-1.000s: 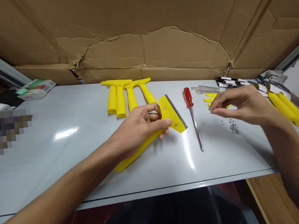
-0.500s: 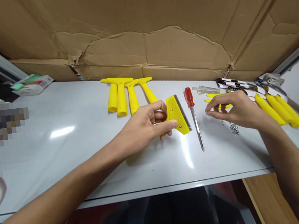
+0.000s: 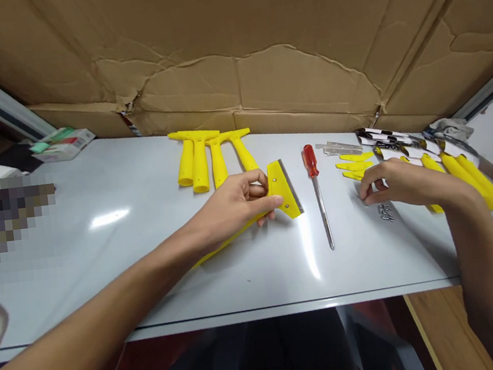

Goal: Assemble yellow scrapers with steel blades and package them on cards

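Observation:
My left hand (image 3: 248, 199) is closed round a yellow scraper (image 3: 284, 195), thumb on its head. A metal blade runs along the head's right edge, two small screws show on its face, and the handle slants down toward the table edge under my wrist. Farther right, my right hand (image 3: 384, 184) is low over the table, thumb and forefinger pinched on a tiny shiny screw (image 3: 366, 203). Beside those fingertips lies a small pile of screws (image 3: 385, 212). Between my hands rests a screwdriver (image 3: 320, 200) with a red handle.
Several yellow scraper handles (image 3: 199, 163) lie at the back left of the white table (image 3: 149, 267). Behind my right hand are flat metal blades (image 3: 338, 148) and yellow plates (image 3: 353, 165). More yellow-handled scrapers (image 3: 480, 182) lie far right. Cardboard (image 3: 235, 85) walls the back.
My right hand has moved right and down to the loose screws beside the pile. My left hand, still holding the scraper, has shifted slightly left.

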The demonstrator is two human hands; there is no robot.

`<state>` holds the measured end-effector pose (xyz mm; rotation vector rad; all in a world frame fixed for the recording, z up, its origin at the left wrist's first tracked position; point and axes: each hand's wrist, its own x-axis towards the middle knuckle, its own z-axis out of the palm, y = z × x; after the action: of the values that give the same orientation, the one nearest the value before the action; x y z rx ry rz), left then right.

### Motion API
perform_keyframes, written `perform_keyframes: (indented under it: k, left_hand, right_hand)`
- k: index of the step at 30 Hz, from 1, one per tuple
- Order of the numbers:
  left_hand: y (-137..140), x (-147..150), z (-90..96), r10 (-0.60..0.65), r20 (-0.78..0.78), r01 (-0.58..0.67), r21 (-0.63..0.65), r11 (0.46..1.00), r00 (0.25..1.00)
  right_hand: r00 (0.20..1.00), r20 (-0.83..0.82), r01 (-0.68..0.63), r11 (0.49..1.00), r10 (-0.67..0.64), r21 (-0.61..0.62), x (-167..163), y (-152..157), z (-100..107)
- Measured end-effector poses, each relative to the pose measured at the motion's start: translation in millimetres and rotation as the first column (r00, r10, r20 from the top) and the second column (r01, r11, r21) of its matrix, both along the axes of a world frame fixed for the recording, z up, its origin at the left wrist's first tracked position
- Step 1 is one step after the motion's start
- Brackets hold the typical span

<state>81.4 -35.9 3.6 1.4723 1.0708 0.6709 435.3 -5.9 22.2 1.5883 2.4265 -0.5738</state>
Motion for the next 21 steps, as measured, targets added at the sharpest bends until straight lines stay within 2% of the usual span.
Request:
perform_keyframes:
  k: [7,14,21]
  left_hand:
    - [6.7,-5.0,-7.9,0.012,0.074,-0.006,-0.077,0.997,0.997]
    - [2.8,-2.0,-3.3,0.032,0.061,-0.027,-0.089,0.996,0.998]
    - [1.9,0.3,-2.4,0.023,0.048,-0.019,-0.078,0.997,0.999]
  right_hand:
    - [0.997,-0.068,-0.040,0.999,0.042,0.030,6.5,4.9,-6.9]
    - [0.992,-0.057,-0.113,0.994,0.113,-0.004,2.7,6.1,-12.7]
    - [0.988,-0.033,-0.150,0.985,0.153,0.083,-3.2,1.6,-12.1]
